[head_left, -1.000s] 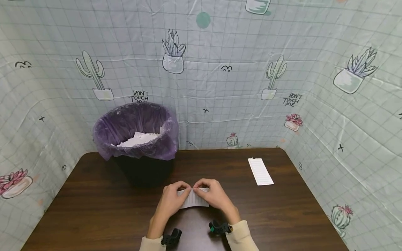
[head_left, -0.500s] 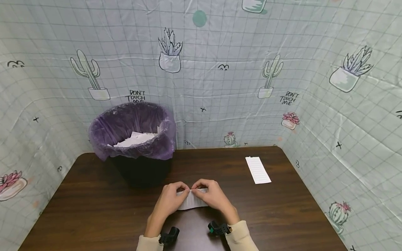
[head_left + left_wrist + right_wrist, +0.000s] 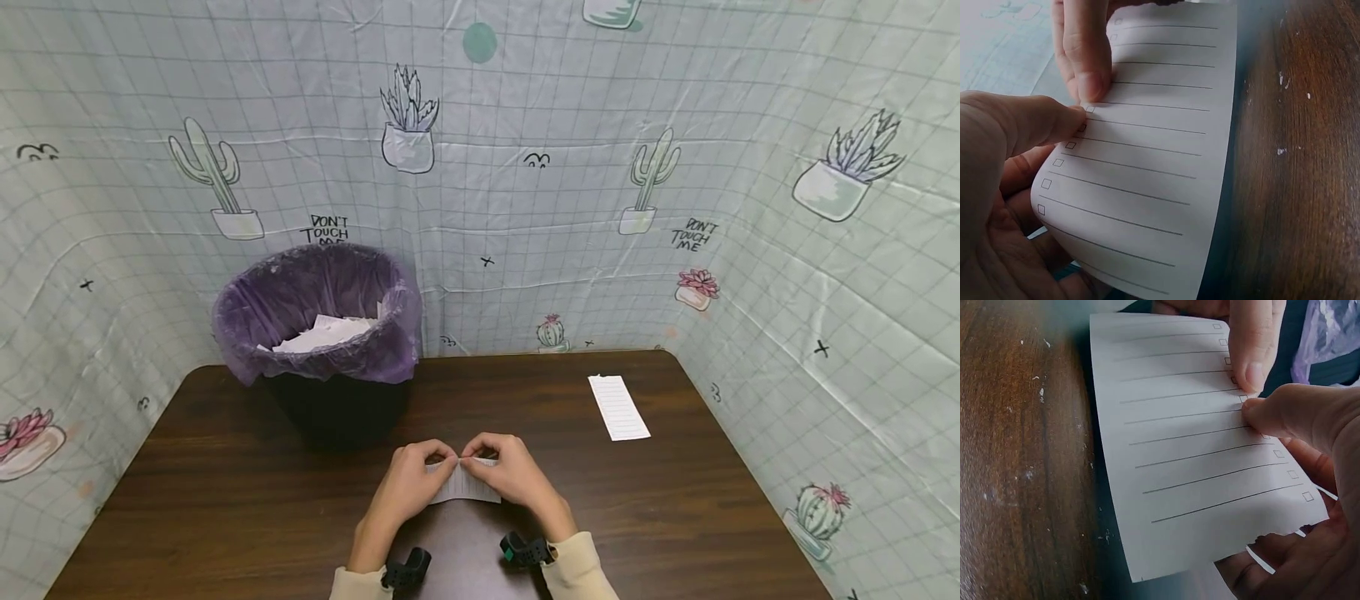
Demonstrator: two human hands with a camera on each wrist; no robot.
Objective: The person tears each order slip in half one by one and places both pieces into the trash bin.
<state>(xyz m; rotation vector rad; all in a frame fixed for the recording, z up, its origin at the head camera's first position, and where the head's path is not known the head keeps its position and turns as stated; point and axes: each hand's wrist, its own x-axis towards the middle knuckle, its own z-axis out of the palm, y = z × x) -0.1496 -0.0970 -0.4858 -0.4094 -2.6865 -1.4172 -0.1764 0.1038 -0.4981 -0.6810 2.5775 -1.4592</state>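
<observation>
In the head view a lined sheet of paper [image 3: 467, 490] is held above the front middle of the table. My left hand [image 3: 411, 482] pinches its far edge between thumb and fingers. Close beside it, my right hand [image 3: 512, 475] pinches the same edge, the two thumbs nearly meeting. The left wrist view shows printed lines and small checkboxes on the paper [image 3: 1147, 150], which bows between the hands. One short end of the paper [image 3: 1197, 456] is ragged in the right wrist view. Some fingers are hidden behind the paper.
A black bin [image 3: 337, 408] with a purple liner [image 3: 247, 333] stands at the back left, white paper pieces [image 3: 330, 332] inside. Another lined sheet [image 3: 619, 408] lies on the wooden table [image 3: 225, 508] at the back right. A printed cloth [image 3: 495, 200] surrounds the table.
The hands have shifted very slightly down in view, still pinching the paper's far edge. The head view has shifted a little; the bin and the other sheet stay in place.
</observation>
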